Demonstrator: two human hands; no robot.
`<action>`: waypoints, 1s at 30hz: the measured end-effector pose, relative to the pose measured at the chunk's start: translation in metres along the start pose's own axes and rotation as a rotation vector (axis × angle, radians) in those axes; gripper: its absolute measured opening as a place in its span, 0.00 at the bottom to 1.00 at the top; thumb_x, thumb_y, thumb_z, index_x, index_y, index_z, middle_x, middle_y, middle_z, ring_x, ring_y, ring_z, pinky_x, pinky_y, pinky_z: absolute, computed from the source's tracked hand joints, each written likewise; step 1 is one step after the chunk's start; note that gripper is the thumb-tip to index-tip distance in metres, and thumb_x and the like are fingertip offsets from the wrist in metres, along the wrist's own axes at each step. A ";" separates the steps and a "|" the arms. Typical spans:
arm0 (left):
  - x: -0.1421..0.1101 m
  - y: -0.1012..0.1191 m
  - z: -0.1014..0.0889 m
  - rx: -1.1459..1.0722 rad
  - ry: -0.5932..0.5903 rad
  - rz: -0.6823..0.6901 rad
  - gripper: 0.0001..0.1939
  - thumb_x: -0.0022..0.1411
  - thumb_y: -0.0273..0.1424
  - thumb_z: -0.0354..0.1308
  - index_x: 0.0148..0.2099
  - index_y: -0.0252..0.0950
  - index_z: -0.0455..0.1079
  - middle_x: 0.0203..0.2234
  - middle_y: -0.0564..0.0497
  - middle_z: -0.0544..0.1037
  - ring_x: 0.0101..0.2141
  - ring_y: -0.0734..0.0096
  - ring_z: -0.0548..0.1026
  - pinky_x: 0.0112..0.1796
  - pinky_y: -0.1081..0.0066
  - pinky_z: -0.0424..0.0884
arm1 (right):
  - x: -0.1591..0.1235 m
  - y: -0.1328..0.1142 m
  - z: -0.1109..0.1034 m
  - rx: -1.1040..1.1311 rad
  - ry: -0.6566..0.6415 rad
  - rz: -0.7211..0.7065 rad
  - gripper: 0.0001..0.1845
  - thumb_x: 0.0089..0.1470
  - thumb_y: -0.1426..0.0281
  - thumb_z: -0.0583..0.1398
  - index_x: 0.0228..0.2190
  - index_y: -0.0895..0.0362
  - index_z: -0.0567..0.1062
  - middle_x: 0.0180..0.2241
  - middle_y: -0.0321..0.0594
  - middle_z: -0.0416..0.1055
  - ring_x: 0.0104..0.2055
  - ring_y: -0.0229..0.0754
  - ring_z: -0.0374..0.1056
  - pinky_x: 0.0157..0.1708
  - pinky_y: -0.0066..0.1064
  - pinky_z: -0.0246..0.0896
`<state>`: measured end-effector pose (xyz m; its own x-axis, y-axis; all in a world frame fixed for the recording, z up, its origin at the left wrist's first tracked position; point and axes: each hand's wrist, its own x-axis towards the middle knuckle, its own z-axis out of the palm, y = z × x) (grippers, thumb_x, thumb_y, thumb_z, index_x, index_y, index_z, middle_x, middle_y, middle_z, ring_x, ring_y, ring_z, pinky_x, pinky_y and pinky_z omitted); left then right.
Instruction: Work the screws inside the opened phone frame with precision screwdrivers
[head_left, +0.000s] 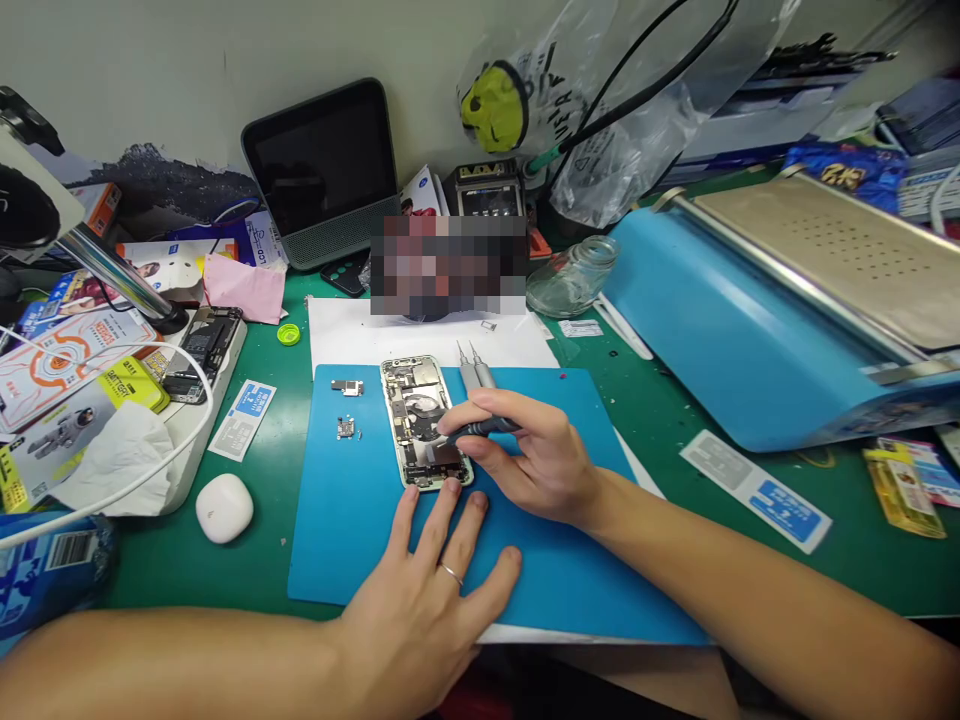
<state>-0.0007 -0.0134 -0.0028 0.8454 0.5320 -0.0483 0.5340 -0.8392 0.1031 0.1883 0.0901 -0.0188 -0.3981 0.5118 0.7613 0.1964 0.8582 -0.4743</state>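
An opened smartphone [409, 405] lies on the blue work mat [352, 540], its inner parts and circuit boards exposed. My left hand [431, 575] rests palm down with fingers spread, the fingertips at the phone's lower edge. My right hand [536, 455] pinches a slim black tool with a ridged grip [486, 428]. Its tip reaches over the lower half of the phone; whether it touches is hard to see. Two grey screwdriver-like tools [476, 372] with thin tips lie just behind my right hand. Small phone parts [347, 387] and another small part [346, 428] sit left of the phone.
A blue machine with a metal plate [697, 320] stands on the right. Behind are a dark screen device [322, 170] and a glass jar [576, 278]. A white earbud case [224, 508], boxes and a white cable [202, 375] lie left. A pixelated patch hides something at the back.
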 end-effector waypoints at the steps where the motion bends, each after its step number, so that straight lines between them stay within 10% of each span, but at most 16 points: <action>1: 0.000 0.000 0.000 0.002 0.001 -0.001 0.33 0.70 0.42 0.54 0.71 0.33 0.52 0.69 0.25 0.49 0.68 0.31 0.51 0.60 0.37 0.50 | 0.000 0.000 0.001 0.004 0.001 0.006 0.31 0.64 0.76 0.57 0.64 0.52 0.56 0.36 0.39 0.76 0.37 0.38 0.77 0.37 0.31 0.78; 30: 0.001 0.003 0.004 0.054 0.038 -0.011 0.31 0.70 0.39 0.54 0.70 0.34 0.53 0.67 0.25 0.54 0.67 0.30 0.54 0.59 0.38 0.53 | -0.004 -0.008 0.006 0.061 -0.106 0.062 0.21 0.66 0.73 0.56 0.59 0.56 0.62 0.37 0.41 0.77 0.38 0.36 0.77 0.42 0.28 0.77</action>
<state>0.0021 -0.0153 -0.0067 0.8388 0.5443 -0.0115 0.5442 -0.8375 0.0493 0.1824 0.0814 -0.0206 -0.4802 0.5537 0.6803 0.1695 0.8195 -0.5474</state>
